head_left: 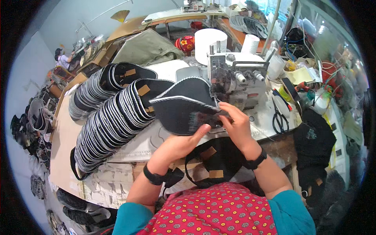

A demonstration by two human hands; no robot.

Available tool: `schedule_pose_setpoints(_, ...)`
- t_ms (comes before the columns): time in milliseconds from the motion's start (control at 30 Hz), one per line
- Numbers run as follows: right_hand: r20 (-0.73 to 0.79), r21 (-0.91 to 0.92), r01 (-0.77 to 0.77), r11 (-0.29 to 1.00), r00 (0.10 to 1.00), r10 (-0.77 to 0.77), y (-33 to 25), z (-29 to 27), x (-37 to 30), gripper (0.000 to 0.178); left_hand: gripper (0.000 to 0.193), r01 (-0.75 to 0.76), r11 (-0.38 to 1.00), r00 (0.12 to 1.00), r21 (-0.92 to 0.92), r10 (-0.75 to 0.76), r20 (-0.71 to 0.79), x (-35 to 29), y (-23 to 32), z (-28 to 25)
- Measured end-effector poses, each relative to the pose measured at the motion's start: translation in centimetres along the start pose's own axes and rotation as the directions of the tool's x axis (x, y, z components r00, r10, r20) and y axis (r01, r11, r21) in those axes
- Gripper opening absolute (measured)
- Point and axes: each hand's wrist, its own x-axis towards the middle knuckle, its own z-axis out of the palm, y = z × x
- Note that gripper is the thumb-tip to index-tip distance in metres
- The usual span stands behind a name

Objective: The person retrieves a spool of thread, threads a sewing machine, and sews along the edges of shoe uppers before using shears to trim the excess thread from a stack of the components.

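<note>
Both my hands hold a black slipper upper (172,115) with white stitched edging, in front of the sewing machine (243,78). My left hand (182,145) supports its lower edge, thumb on top and the other fingers mostly hidden beneath. At its right end, my right hand (237,125) pinches the edge between thumb and fingers, close to the machine's stitching area. Two long rows of nested black uppers with white edges lie to the left, a nearer stack (113,121) and a farther stack (96,88). Small tan tabs show on them.
Black scissors (280,119) lie right of the machine. Black pieces with tan tabs (219,158) rest below my hands at the table edge. A large white thread cone (210,43) and a smaller cone (250,43) stand behind the machine. Another person (62,58) sits far left.
</note>
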Motion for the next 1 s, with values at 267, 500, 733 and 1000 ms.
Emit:
schedule_pose_setpoints(267, 0.299, -0.27, 0.214, 0.939, 0.945, -0.13, 0.9, -0.9, -5.7, 0.039, 0.049, 0.107, 0.963, 0.548, -0.247, -0.264, -0.793, 4.9, -4.3, -2.1)
schedule_pose_setpoints(500, 0.343, -0.339, 0.307, 0.889, 0.92, -0.187, 0.5, 0.4, -7.4, 0.02, 0.053, -0.322, 0.322, 0.845, 0.891, 0.523, 0.116, 9.3, -3.2, -6.1)
schedule_pose_setpoints(733, 0.463, -0.076, 0.334, 0.939, 0.846, -0.264, -3.3, -3.6, -6.6, 0.015, 0.031, -0.018, -0.118, 0.952, 0.993, 0.3, 0.053, 5.3, -5.4, -9.5)
schedule_pose_setpoints(1000, 0.139, 0.303, -0.179, 0.936, 0.98, 0.142, -5.8, -7.7, 1.0, 0.013, 0.06, -0.188, -0.423, 0.935, 0.886, -0.353, 0.03, 0.5, -9.4, -5.7)
